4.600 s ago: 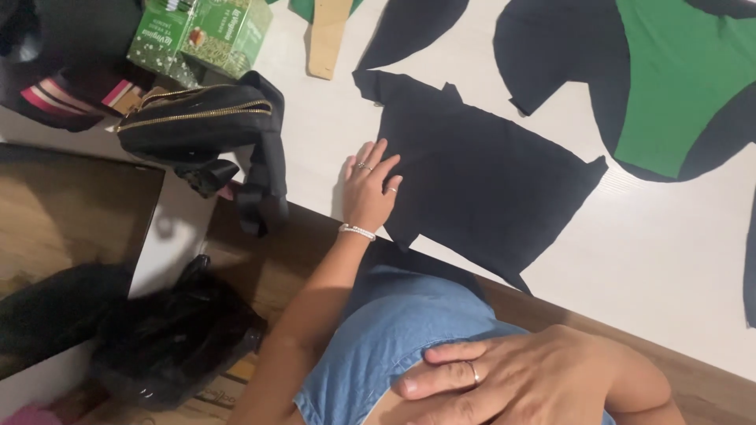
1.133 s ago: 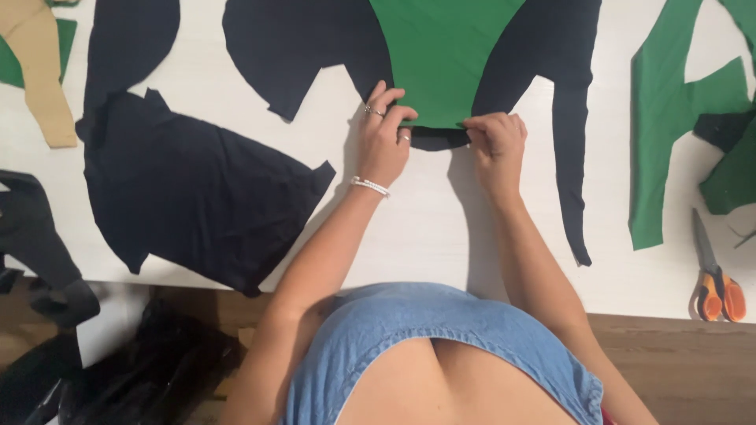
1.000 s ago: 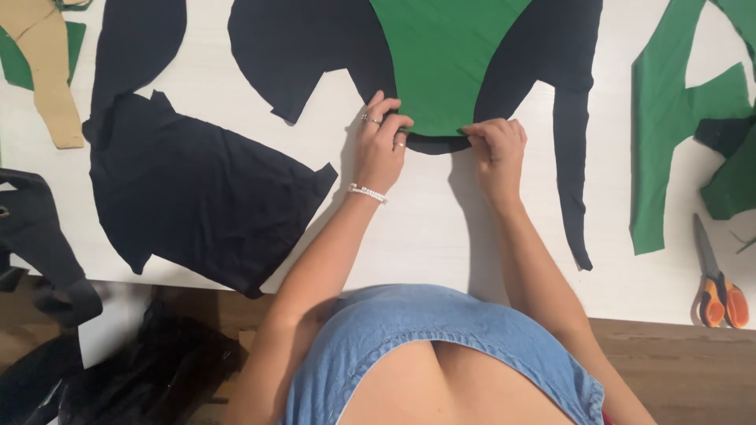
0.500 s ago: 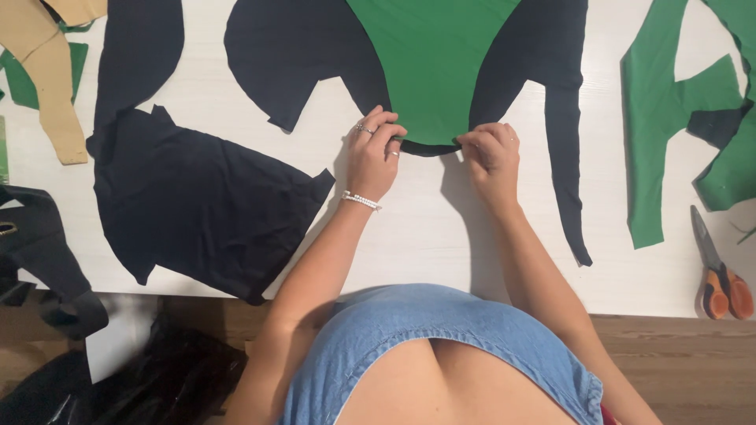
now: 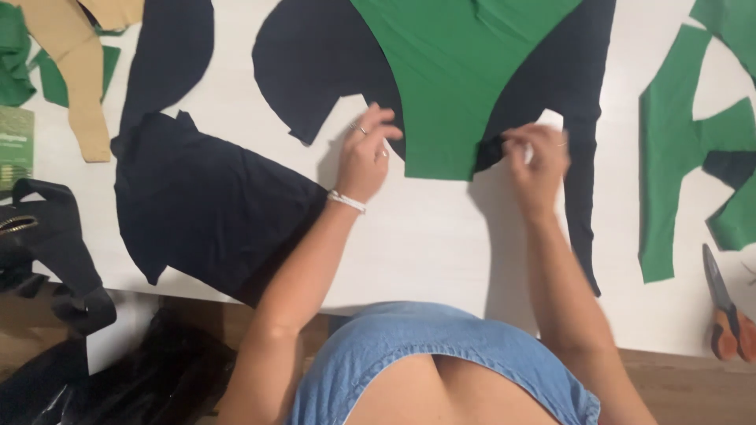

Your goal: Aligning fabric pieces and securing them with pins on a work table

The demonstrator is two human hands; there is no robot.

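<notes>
Nearest is the person's blue denim top [image 5: 441,354], with both bare arms reaching away over a white bench [image 5: 425,236]. To the near left a black bag [image 5: 47,244] hangs off the bench edge, and at the near right edge lie scissors [image 5: 723,311] with orange handles.

Farther in, the left hand [image 5: 366,153] rests with its fingers curled at the lower left edge of a green fabric piece [image 5: 453,79], touching that edge; a thin bracelet sits at the wrist. The right hand [image 5: 535,157] is blurred, its fingers bunched at the lower right edge of the green piece where it meets the dark navy fabric [image 5: 315,55] beneath; it seems to pinch the dark cloth, though I cannot tell for sure.

The green piece lies in the middle of the bench, just beyond both hands, on top of the dark navy fabric. Left of the left arm lies a separate dark cut panel [image 5: 205,212]. At the right are green offcuts [image 5: 693,142]; at the far left corner, a tan strip [image 5: 75,71].
</notes>
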